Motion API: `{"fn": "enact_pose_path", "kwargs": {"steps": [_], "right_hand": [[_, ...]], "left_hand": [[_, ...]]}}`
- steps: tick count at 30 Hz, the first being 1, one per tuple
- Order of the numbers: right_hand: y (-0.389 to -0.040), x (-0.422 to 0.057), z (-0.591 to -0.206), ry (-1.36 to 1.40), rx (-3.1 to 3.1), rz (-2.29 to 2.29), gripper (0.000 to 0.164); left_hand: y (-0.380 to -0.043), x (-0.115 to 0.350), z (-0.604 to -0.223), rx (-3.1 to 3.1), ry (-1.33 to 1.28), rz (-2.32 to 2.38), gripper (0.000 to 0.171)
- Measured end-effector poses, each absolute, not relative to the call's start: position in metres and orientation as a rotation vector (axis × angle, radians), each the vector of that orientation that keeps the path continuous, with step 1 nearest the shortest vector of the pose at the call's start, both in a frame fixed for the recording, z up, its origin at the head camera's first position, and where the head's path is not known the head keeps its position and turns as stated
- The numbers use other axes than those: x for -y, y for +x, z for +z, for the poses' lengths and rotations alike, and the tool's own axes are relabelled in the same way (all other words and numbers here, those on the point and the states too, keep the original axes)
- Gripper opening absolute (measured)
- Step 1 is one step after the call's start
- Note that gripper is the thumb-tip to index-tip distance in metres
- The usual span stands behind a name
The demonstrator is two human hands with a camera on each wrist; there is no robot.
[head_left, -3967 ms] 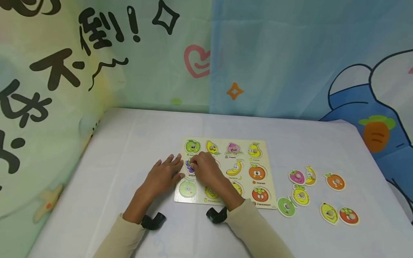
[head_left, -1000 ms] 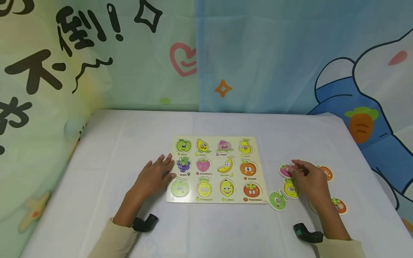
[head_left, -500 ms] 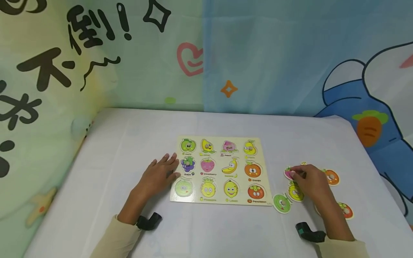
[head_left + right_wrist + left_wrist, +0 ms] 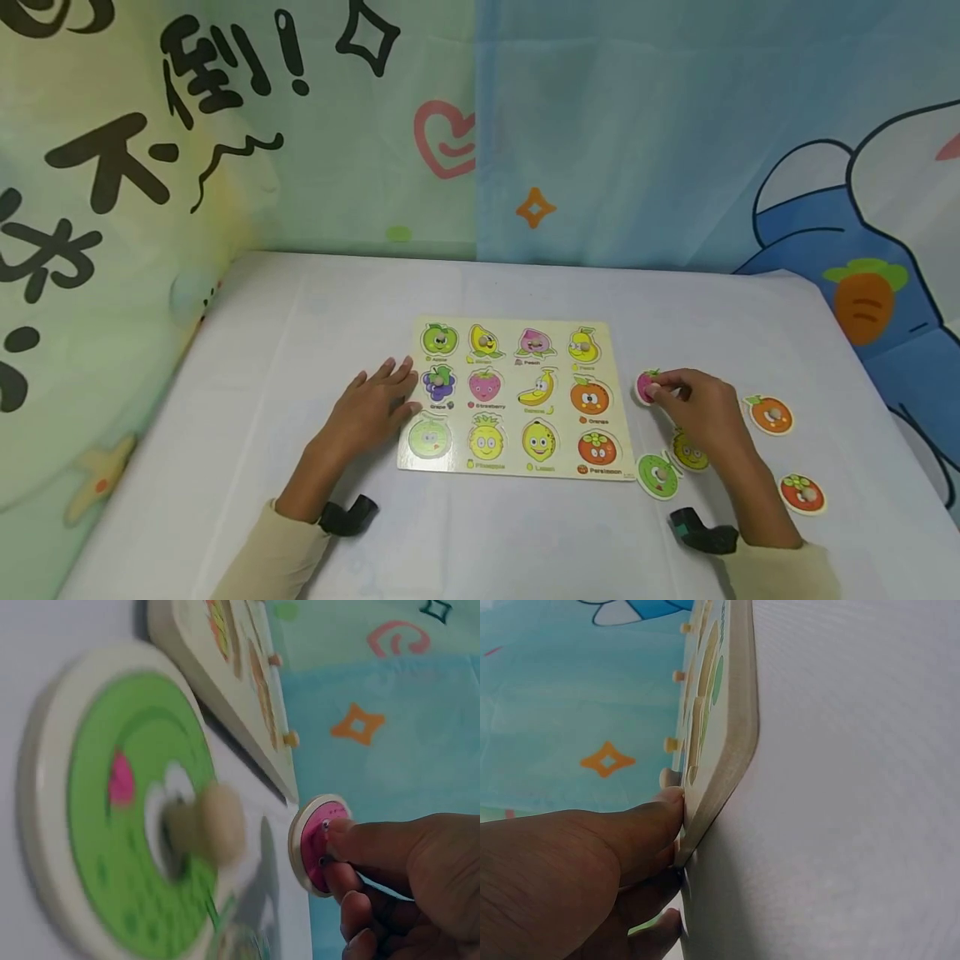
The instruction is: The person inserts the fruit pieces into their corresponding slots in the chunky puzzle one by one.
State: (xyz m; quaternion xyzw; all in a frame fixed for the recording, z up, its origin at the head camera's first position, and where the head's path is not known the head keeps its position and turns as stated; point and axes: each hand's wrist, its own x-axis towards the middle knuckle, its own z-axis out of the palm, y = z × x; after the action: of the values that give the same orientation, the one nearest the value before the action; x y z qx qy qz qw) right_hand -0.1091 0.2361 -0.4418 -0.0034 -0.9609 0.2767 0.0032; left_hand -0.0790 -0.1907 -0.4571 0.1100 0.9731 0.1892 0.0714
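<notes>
A fruit knob-puzzle board (image 4: 511,468) lies mid-table, with printed fruit pictures; knobbed pieces such as the apple (image 4: 439,339) and the grape piece (image 4: 438,382) sit in it. My left hand (image 4: 369,409) rests at the board's left edge, its fingers fairly straight and thumb touching the edge in the left wrist view. To the right of the board, my right hand (image 4: 702,409) pinches the strawberry puzzle piece (image 4: 308,844) between thumb and fingers. That piece is raised off the cloth. Just below it lies the round green piece (image 4: 657,476), close to the board's corner.
A pineapple piece (image 4: 688,452) lies partly under the right hand. Farther right are an orange piece (image 4: 770,415) and a persimmon piece (image 4: 802,493). Banana and lemon pieces are hidden by the right hand and arm. A printed fabric backdrop (image 4: 637,133) stands behind the table.
My right hand has gone from the grape spot on the board to the loose pieces at right, taken hold of the strawberry piece and shifted it left. The left hand stays at the board's edge.
</notes>
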Motion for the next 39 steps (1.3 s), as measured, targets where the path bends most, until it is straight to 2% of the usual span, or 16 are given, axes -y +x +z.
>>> {"fn": "enact_pose_path", "kwargs": {"steps": [19, 33, 39], "right_hand": [[-0.125, -0.149, -0.45, 0.247, 2.939, 1.309, 0.019], [-0.129, -0.093, -0.457, 0.444, 2.877, 1.381, 0.012], [-0.131, -0.074, -0.46, 0.405, 2.94, 1.452, 0.013]], "left_hand": [[-0.075, 0.194, -0.463, -2.936, 0.335, 0.565, 0.056], [-0.08, 0.191, -0.459, -2.918, 0.354, 0.574, 0.056], [-0.08, 0.193, -0.459, -2.914, 0.339, 0.569, 0.056]]}}
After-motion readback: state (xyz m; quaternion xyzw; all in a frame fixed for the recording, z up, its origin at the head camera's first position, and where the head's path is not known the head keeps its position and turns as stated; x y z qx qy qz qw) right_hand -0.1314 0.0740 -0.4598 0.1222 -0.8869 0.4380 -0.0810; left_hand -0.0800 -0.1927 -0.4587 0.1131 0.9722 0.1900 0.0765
